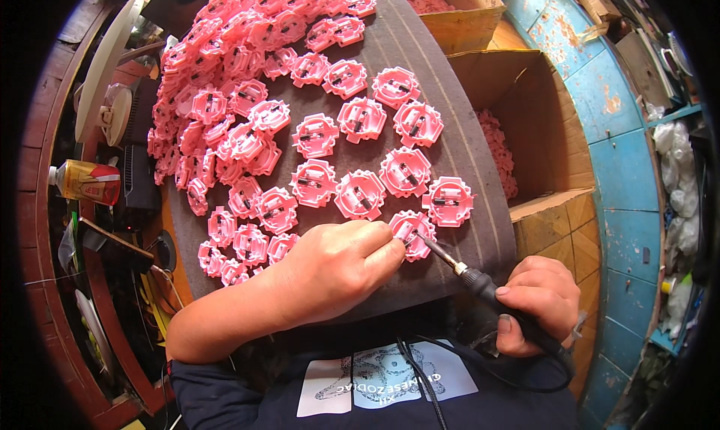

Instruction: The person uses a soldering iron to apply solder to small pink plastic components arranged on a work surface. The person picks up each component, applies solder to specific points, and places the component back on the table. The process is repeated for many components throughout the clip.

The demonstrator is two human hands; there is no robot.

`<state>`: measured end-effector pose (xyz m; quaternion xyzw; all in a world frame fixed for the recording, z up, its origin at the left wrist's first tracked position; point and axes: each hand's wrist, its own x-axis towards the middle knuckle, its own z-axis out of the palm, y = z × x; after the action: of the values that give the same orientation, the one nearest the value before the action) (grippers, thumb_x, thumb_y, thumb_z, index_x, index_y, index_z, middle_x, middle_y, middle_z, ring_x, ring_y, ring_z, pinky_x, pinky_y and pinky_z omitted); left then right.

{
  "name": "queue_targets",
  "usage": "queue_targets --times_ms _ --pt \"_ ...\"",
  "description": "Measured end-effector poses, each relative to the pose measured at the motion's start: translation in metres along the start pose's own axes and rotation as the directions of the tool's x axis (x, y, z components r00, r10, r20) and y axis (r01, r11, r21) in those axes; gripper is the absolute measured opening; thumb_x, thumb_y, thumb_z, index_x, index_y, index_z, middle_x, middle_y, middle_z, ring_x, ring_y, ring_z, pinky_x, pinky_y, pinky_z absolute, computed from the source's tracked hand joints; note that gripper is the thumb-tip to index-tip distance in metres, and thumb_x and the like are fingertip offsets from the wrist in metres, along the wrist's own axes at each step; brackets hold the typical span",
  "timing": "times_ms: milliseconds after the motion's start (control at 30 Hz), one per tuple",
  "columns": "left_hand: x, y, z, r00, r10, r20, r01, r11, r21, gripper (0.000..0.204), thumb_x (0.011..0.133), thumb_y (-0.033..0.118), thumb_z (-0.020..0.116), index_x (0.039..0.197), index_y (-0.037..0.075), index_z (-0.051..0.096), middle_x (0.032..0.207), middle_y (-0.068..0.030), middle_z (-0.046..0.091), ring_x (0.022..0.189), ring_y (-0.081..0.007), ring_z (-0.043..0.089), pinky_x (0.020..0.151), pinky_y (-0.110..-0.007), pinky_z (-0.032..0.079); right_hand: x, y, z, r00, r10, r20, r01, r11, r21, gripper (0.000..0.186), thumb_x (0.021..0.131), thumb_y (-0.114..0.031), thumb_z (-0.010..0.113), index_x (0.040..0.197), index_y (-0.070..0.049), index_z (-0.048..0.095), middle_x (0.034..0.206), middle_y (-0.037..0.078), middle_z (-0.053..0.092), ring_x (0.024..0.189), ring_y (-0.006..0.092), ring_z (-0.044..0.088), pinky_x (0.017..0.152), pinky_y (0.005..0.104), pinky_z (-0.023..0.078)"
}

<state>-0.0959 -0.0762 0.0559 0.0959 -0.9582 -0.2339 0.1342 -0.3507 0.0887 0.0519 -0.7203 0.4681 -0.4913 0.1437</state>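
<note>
Right of the left hand (337,261): right hand (541,302) wrapped round a soldering iron (477,281), tip at a pink holder (412,226) between the hands. Left fingertips hidden beside it; pinch or rest, can't tell. Best: steady it, dab briefly (plastic, probably; heat would mar it). Other pink holders (360,195) crowd ahead of the left hand; bare cloth (486,231) opens rightward to the table edge (504,218), cardboard box (551,122) beyond.

a yellow-and-red bottle (91,182) is near a black box (140,178), and pale plastic bags (684,191) are beside blue panels (626,171).
</note>
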Motion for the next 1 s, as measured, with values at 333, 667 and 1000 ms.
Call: queue_targets --times_ms 333,667,1000 --pt "0.001 -0.001 0.001 1.0 -0.009 0.003 0.009 1.0 -0.002 0.025 0.081 -0.001 0.079 0.102 0.0 0.066 0.089 -0.0108 0.065 0.073 -0.0279 0.069 0.062 -0.039 0.058 0.0 0.002 0.001 1.0 -0.016 0.007 0.016 1.0 0.021 0.029 0.075 -0.009 0.076 0.101 0.002 0.07 0.074 0.011 0.066 0.055 0.0257 0.062 0.053 0.0366 0.053" --pt "0.001 -0.002 0.003 1.0 -0.011 0.011 0.011 1.0 0.017 0.026 0.081 0.001 0.078 0.104 0.001 0.066 0.09 -0.0103 0.065 0.075 -0.0277 0.07 0.063 -0.038 0.059 0.0 0.002 0.001 1.0 -0.019 0.013 0.018 0.999 0.029 0.028 0.077 -0.01 0.077 0.101 0.002 0.07 0.074 0.011 0.065 0.055 0.0259 0.063 0.052 0.0366 0.053" --pt "0.003 0.004 -0.009 0.996 -0.086 -0.03 0.085 0.996 -0.023 0.024 0.08 -0.003 0.079 0.1 0.001 0.067 0.088 -0.0104 0.064 0.075 -0.0284 0.07 0.064 -0.039 0.058 -0.007 -0.004 -0.002 0.993 0.057 -0.106 -0.059 0.998 -0.014 0.029 0.077 -0.013 0.076 0.101 0.001 0.071 0.074 0.012 0.067 0.056 0.0276 0.061 0.054 0.0372 0.05"
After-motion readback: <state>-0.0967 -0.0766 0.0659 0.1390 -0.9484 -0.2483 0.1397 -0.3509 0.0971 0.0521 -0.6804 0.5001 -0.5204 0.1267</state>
